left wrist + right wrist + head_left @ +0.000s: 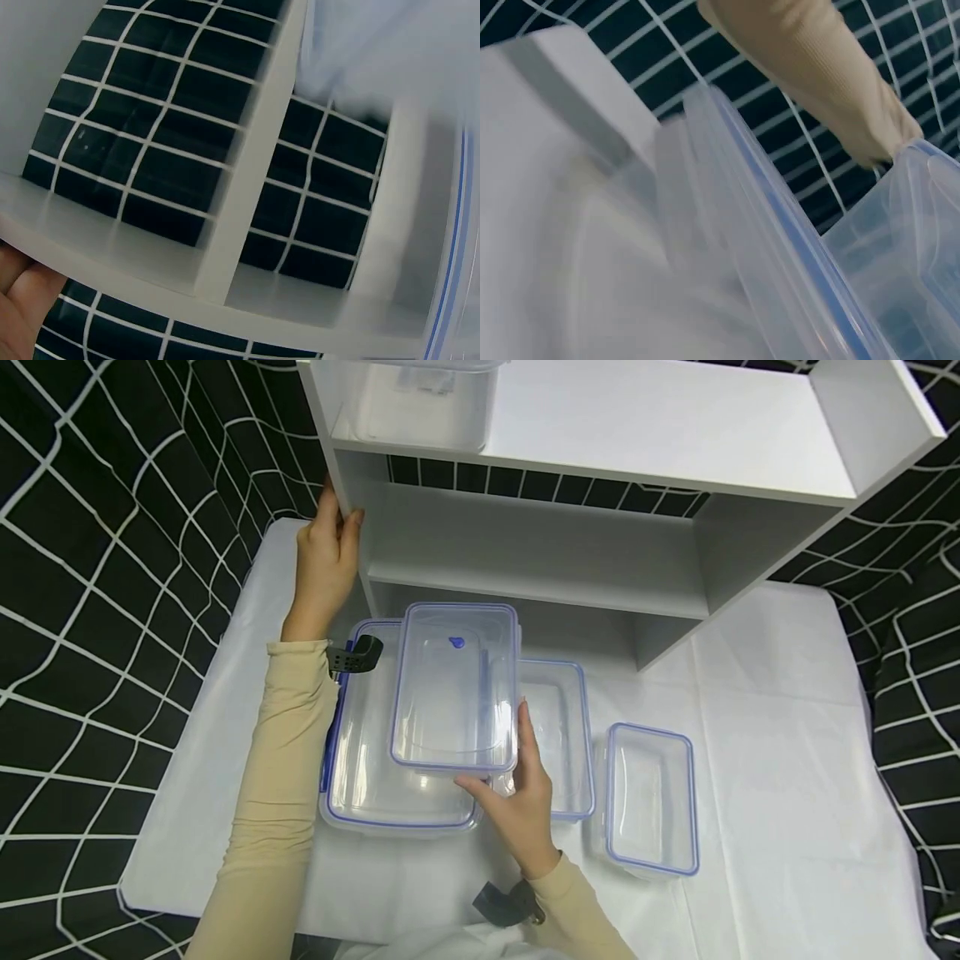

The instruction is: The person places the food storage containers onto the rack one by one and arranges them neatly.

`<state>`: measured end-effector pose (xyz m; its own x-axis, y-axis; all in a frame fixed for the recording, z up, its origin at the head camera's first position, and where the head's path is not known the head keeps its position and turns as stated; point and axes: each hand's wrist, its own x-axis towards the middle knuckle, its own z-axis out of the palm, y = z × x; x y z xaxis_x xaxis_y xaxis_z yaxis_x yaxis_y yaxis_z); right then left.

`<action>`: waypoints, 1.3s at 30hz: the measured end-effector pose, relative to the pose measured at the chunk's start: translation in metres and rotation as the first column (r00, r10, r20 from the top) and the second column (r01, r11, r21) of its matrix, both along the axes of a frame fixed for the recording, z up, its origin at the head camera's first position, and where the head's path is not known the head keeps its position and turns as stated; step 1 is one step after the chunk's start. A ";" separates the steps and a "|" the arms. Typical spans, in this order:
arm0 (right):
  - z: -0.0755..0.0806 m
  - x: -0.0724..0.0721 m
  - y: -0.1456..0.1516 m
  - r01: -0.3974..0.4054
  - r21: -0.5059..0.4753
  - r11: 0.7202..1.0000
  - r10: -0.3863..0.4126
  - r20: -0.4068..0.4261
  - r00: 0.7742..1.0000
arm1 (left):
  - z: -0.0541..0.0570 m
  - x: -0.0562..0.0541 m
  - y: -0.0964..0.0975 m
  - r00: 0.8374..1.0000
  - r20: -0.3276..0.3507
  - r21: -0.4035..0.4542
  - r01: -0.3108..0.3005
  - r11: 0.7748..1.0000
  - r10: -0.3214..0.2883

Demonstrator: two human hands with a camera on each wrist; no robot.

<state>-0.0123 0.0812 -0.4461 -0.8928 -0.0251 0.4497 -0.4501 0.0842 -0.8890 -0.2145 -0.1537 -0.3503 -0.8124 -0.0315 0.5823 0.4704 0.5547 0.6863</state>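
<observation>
My left hand (327, 556) grips the left side panel of a white shelf unit (540, 535), thumb at its front edge. In the left wrist view, part of that hand (30, 304) shows against the board. My right hand (521, 802) holds a clear lidded food container (457, 693) by its lower right corner, thumb at the near edge and fingers along the side. This container has a blue seal and a small blue valve on its lid. It overlaps a larger lidded container (363, 735) and another clear container (558, 735). Whether it rests on them cannot be told.
A smaller lidded container (652, 802) stands to the right on the white tablecloth (787, 760). Another clear container (423, 406) sits on the upper shelf at the left. Black cloth with white netting (97, 610) surrounds the table.
</observation>
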 end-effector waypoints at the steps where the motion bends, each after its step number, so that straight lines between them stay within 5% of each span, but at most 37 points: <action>1: 0.000 0.000 0.004 0.016 -0.004 1.000 -0.016 0.000 1.000 | 0.000 0.000 0.000 1.000 -0.003 0.000 0.000 1.000 0.000; 11: 0.001 0.004 0.040 0.080 -0.083 0.993 -0.074 0.076 0.994 | 0.000 0.001 0.004 1.000 0.020 0.053 -0.001 0.999 0.000; 21: -0.001 0.009 0.061 0.106 -0.136 0.985 -0.091 0.113 0.989 | -0.002 -0.001 0.013 0.995 0.059 0.144 -0.085 0.986 0.077; 32: -0.004 0.008 0.067 0.080 -0.160 0.984 -0.064 0.104 0.993 | -0.005 -0.002 0.013 0.997 0.026 0.177 -0.070 0.982 0.067; 39: -0.007 0.011 0.071 0.070 -0.179 0.981 -0.045 0.137 0.989 | -0.006 -0.001 0.017 0.992 0.019 0.170 -0.123 0.978 0.122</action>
